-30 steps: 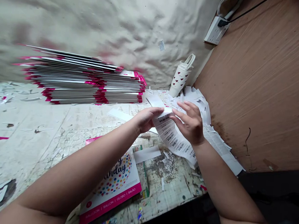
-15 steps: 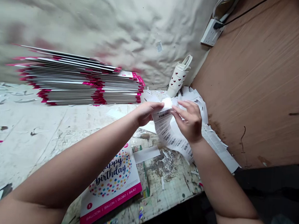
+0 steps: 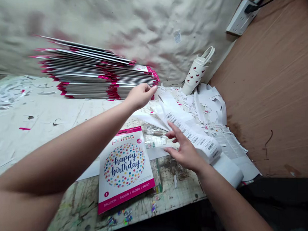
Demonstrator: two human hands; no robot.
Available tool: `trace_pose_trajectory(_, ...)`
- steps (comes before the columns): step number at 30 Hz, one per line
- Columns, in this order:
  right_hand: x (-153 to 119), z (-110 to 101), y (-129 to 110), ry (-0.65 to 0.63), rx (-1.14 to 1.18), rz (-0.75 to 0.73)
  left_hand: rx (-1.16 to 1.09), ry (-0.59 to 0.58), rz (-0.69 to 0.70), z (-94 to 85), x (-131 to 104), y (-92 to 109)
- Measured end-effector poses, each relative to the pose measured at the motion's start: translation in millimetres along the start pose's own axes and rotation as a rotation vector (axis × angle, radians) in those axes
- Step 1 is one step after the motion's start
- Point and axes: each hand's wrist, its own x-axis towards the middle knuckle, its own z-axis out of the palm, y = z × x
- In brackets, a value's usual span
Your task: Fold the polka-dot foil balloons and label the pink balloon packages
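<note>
My left hand [image 3: 142,96] is raised in front of the stack of packages, its thumb and forefinger pressed together; anything between them is too small to make out. My right hand [image 3: 181,149] is open, fingers apart, beside a curling strip of white barcode labels [image 3: 194,134] that lies on the table. Its forefinger is near the strip's left edge; I cannot tell whether they touch. Below my hands, a flat balloon package [image 3: 127,169] printed "happy birthday" lies face up, white with pink bands at top and bottom.
A tall stack of pink-edged packages [image 3: 94,73] stands against the covered wall. To its right are a white tumbler [image 3: 195,74] with hearts and heaped paper scraps [image 3: 213,104]. A brown board [image 3: 277,100] borders the right side, below a power strip [image 3: 242,18].
The label strip has left my hands and lies on the table. My left hand has moved up and left, while my right hand is lower with fingers spread. The view has shifted.
</note>
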Motion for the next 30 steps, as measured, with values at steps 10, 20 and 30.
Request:
trace_pose_trajectory(10,27.8,20.8,15.1,-0.44,-0.232,0.148,0.741,-0.397,-0.249,-132.8,-197.5,-117.5)
trace_pose_trajectory(20,34.3,12.1,19.5,-0.3,-0.028,0.376,0.305,-0.368,-0.572,-151.7,-208.6,-130.0)
trace_pose_trajectory(30,20.4,68.8,-64.0,-0.023,-0.321,0.069,-0.373,-0.335,-0.644,-95.1,-188.0,-89.0)
